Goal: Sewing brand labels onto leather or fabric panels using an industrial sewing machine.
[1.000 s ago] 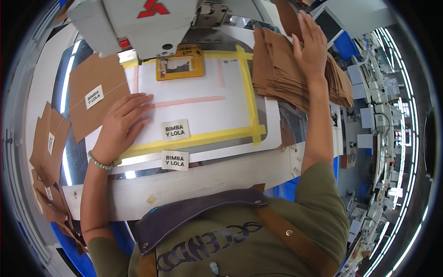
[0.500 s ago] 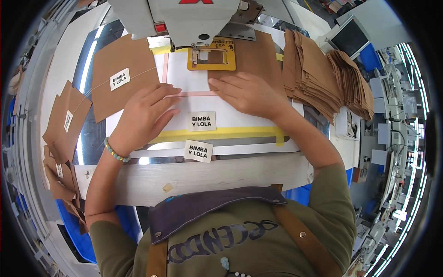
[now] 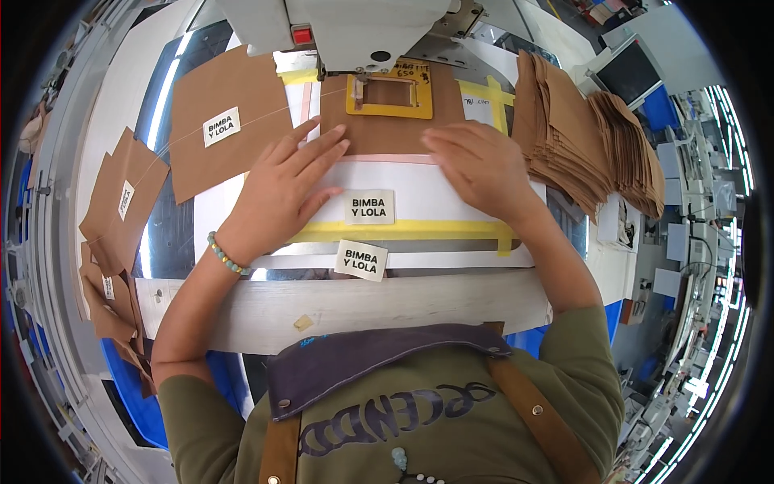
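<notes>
A brown fabric panel (image 3: 379, 139) lies under the yellow clamp frame (image 3: 426, 103) of a sewing machine (image 3: 355, 32). Its near edge runs along a pink strip on the white template. My left hand (image 3: 282, 185) has its fingers stretched out, the tips at the panel's near left corner. At the near right corner rest the fingertips of my right hand (image 3: 488, 165), its fingers extended together and flat. Neither hand grips anything. Nearer to me are two white printed labels, one on the template (image 3: 370, 211) and one at its front edge (image 3: 359, 261).
At left a labelled brown panel (image 3: 258, 101) is joined by thread to further labelled panels (image 3: 121, 210), which hang toward a blue bin (image 3: 133, 395). Stacks of brown panels (image 3: 556, 137) stand at right, with a monitor (image 3: 633, 73) behind. Yellow tape (image 3: 403, 231) borders the template.
The brown panel has slid left under the clamp frame, uncovering the template's taped right side. My right hand has shifted to the panel's right corner; my left hand now reaches its left corner.
</notes>
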A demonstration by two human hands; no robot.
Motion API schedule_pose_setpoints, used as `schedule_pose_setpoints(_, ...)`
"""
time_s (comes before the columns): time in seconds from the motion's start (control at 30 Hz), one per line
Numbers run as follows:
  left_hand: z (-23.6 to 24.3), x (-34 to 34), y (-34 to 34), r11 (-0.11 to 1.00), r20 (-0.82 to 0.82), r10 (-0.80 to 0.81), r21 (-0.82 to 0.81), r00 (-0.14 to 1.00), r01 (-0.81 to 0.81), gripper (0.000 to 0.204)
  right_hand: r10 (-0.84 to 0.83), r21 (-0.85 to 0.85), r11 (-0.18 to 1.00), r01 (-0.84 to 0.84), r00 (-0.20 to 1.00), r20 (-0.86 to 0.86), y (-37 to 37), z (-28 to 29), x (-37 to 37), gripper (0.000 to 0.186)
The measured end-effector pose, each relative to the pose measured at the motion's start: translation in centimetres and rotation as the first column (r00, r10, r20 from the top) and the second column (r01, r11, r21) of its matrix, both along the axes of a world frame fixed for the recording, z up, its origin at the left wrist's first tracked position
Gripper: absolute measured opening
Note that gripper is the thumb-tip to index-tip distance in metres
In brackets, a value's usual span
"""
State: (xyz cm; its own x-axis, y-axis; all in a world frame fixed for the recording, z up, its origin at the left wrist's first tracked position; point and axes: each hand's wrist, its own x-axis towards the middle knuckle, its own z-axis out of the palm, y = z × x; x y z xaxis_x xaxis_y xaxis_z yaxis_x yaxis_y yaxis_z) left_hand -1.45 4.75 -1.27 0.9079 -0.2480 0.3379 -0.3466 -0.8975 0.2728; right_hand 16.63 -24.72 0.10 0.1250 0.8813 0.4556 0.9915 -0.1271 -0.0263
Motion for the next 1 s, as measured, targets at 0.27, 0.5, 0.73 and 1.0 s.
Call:
schedule_pose_setpoints(0.27, -0.9, -0.4, 0.5, 0.987, -0.108, 0.088, 0.14, 0.99, -0.073, 0.074, -0.29, -0.264, 0.931, 0.25, 0.949, -0.124, -4.2, -0.1, -1.5, 0.055)
schedule_pose_setpoints(0.5, -0.8, -0.9, 0.2, 0.991, -0.115, 0.074, 0.119, 0.991, -0.06, 0.071, -0.307, -0.313, 0.917, 0.249, 0.939, -0.152, -4.6, -0.7, -1.7, 0.06)
schedule_pose_setpoints(0.73, -1.0, -1.0, 0.5, 0.999, -0.088, 0.02, -0.023, 0.996, -0.022, 0.064, -0.309, -0.106, 0.95, 0.294, 0.934, -0.178, -5.1, -1.7, -0.9, 0.059)
schedule_pose_setpoints(1.0, -1.2, -1.0, 0.6, 0.989, -0.053, 0.146, 0.047, 0.988, -0.143, 0.069, -0.25, -0.221, 0.951, 0.216, 0.958, -0.138, -4.6, -1.6, -1.2, 0.068)
